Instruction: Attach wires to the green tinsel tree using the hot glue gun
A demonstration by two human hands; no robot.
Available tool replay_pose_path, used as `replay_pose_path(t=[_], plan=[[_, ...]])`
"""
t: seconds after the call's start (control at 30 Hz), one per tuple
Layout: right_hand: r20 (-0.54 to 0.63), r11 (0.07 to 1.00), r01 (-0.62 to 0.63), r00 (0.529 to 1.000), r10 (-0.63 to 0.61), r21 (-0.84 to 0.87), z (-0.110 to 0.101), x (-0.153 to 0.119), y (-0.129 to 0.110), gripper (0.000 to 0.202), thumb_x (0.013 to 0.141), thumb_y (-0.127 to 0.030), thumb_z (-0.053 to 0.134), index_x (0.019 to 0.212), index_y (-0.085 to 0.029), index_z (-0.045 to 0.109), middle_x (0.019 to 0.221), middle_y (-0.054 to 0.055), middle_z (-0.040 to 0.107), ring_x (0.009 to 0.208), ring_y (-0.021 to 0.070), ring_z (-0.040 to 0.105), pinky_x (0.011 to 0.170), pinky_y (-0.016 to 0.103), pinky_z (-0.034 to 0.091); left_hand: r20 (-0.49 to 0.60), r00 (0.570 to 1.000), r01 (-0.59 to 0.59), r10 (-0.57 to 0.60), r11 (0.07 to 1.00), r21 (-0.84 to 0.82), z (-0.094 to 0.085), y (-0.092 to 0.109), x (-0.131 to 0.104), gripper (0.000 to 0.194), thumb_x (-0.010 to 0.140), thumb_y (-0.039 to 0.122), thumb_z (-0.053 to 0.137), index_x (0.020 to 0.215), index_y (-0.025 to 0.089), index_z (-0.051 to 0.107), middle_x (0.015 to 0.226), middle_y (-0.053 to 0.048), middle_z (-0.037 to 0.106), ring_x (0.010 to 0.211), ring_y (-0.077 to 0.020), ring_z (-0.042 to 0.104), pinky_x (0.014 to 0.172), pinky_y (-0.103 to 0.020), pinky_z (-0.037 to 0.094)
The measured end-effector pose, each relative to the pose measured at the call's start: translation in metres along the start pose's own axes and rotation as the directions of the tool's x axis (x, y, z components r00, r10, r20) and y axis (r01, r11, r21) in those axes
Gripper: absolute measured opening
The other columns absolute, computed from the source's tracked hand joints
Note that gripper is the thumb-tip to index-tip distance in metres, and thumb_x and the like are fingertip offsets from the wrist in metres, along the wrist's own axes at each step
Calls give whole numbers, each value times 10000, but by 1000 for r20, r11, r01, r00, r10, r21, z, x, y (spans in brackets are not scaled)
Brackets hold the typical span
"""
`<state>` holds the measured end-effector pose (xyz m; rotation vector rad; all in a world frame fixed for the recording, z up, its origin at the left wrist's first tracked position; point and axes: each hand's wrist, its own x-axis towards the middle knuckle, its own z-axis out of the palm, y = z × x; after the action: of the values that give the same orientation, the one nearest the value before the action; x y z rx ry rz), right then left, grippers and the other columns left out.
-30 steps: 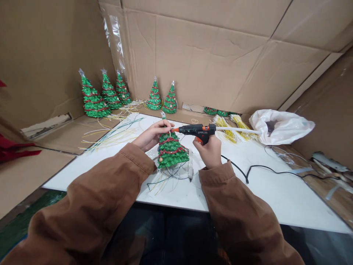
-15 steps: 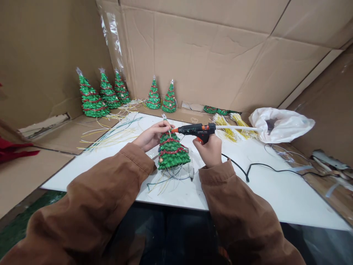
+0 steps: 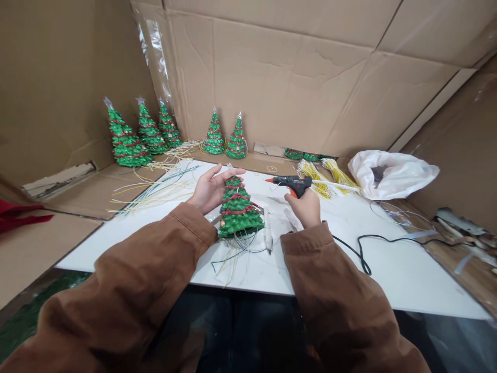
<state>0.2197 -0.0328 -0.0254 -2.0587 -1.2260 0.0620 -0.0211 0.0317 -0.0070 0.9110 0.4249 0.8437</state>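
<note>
In front of me a small green Christmas tree (image 3: pixel 239 216) with red garland leans back, its base towards me and thin wires (image 3: pixel 233 254) trailing from it. My left hand (image 3: pixel 206 189) is at its upper left side with thumb and fingers apart, the fingers stretched out by the tip. Whether they touch or support the tree from behind, I cannot tell. To the right, my right hand (image 3: pixel 307 208) grips a black and orange hot glue gun (image 3: pixel 292 182). Its orange nozzle points left, clear of the tree, and a white glue stick (image 3: pixel 337 186) sticks out of its back.
Several finished trees (image 3: pixel 130 140) stand along the back and left. Green and yellow wires (image 3: pixel 155 191) lie at left. Bundles of yellow wire (image 3: pixel 318 181) and a white plastic bag (image 3: pixel 394 175) sit at back right. A black cord (image 3: pixel 361 248) crosses the white board (image 3: pixel 407 280). Cardboard walls (image 3: pixel 272 77) surround it.
The glue gun has moved right, its nozzle away from the tree's top. My left fingers have gone from a pinch near the tip to spread out.
</note>
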Motion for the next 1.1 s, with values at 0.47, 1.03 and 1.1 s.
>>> replay_pose_path(t=[0.47,1.03,1.1], plan=[[58,1000,19,998,-18,-25,4,0,4,378,667,-402,560,898,-117,649,860,148,694,789,267,635,614,311,440,-9,999,-32,33,999,44,3,0,-1,119,684,255,612,668,152,555,858,-58,655,825,-204,634,762,-310,467],[56,999,35,998,-34,-17,3,-2,1,346,658,-406,561,842,-126,650,823,140,694,760,263,629,586,302,429,-91,991,-90,102,988,126,6,-5,0,218,749,258,632,637,162,472,818,-11,616,793,-149,625,735,-254,470],[56,999,34,998,-33,-17,3,-3,1,341,659,-402,559,842,-129,651,822,137,694,757,259,629,585,299,428,-97,988,-104,117,986,133,5,-6,1,241,754,275,644,634,163,468,788,-6,606,785,-145,623,733,-252,475]])
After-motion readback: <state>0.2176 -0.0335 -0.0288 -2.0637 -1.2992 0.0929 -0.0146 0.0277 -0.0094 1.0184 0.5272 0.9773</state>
